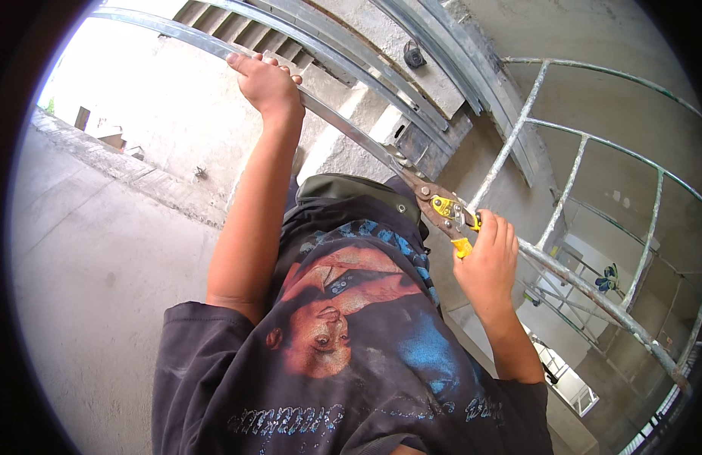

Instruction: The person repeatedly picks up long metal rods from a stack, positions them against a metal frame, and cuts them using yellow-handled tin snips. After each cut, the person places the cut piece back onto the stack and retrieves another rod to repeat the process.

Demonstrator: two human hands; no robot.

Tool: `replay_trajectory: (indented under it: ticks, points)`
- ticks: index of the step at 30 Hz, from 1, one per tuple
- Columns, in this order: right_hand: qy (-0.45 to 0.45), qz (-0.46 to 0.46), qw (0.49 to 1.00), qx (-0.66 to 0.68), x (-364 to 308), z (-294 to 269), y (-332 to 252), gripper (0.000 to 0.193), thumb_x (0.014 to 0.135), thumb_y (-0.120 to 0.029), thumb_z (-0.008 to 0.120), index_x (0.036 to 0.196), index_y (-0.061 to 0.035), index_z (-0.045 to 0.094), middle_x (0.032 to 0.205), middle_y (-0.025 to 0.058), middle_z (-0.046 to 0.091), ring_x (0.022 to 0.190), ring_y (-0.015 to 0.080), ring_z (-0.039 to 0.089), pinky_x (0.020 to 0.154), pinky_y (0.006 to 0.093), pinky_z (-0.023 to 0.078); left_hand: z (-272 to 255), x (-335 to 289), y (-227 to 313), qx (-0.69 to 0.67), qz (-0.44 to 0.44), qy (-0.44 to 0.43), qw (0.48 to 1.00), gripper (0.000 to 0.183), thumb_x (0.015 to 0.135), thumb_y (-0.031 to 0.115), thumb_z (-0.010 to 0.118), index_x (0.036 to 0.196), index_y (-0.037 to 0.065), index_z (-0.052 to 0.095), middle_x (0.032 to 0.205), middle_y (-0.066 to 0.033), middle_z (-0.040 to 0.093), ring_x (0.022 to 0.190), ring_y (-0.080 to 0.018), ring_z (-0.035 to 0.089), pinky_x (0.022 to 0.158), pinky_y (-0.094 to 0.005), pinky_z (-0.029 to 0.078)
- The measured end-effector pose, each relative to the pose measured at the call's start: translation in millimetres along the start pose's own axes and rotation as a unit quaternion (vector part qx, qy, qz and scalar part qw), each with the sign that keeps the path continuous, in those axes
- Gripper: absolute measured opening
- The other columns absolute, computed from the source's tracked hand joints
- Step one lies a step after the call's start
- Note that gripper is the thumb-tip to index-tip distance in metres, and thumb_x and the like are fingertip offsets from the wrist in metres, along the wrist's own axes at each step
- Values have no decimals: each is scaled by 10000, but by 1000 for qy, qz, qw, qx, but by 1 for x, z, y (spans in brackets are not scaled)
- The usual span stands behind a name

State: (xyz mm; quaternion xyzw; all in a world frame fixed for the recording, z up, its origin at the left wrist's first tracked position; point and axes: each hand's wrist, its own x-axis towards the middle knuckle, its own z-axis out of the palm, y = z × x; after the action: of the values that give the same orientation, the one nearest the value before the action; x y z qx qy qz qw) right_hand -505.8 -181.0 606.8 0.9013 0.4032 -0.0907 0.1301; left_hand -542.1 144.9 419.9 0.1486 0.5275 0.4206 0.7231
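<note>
My left hand (269,87) is closed around a long, thin metal profile (343,127), which runs from the upper left down toward the middle. In my right hand (489,262) is a pair of tin snips (440,205) with yellow handles, fingers wrapped round the grips. The jaws of the snips meet the near end of the profile; whether they bite into it is too small to tell. A dark pouch (351,189) sits at my waist, just below the profile.
More metal profiles (321,57) lie beyond my left hand. A dark tape measure (414,54) rests near them. Scaffold tubing (586,284) stands close to my right hand and forearm. Concrete stairs (245,32) show at the top, and a rough concrete wall (101,250) at the left.
</note>
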Motion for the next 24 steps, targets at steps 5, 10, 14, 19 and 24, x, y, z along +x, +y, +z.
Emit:
replay_trajectory:
  ticks: [5, 10, 14, 19, 24]
  points:
    - [-48, 25, 983, 173, -5, 22, 10, 623, 832, -194, 774, 1326, 47, 480, 1179, 213, 570, 1112, 397, 568, 967, 468, 451, 5, -6, 6, -21, -2, -9, 1000, 608, 1054, 590, 299, 1151, 8, 444, 885, -58, 442, 655, -155, 427, 556, -338, 407]
    - [-80, 46, 954, 287, -10, 45, 6, 584, 877, -221, 749, 1313, 73, 496, 1169, 240, 566, 1077, 417, 594, 938, 452, 484, 4, -8, 8, -13, -1, -6, 1000, 603, 1057, 580, 300, 1154, 2, 444, 889, -59, 437, 657, -155, 420, 564, -344, 411]
    - [-46, 9, 968, 246, -5, 51, 4, 568, 867, -200, 747, 1301, 71, 500, 1167, 239, 563, 1073, 422, 589, 933, 462, 479, 1, -6, 6, -16, 3, -9, 1000, 611, 1058, 579, 302, 1168, -5, 444, 891, -58, 438, 663, -153, 422, 563, -338, 411]
    - [-60, 16, 962, 265, -8, 58, 1, 545, 860, -170, 742, 1286, 77, 509, 1128, 240, 590, 1032, 423, 612, 896, 456, 499, -1, -5, 5, -15, 2, -3, 1000, 623, 1057, 584, 307, 1178, -11, 446, 883, -56, 439, 663, -150, 425, 558, -331, 408]
    - [-88, 56, 933, 345, -20, 64, -9, 468, 860, -144, 733, 1239, 77, 567, 1097, 262, 652, 986, 438, 660, 855, 444, 530, -1, -6, 3, -15, 7, -8, 1000, 616, 1054, 592, 308, 1144, 0, 451, 859, -50, 441, 658, -149, 427, 558, -330, 406]
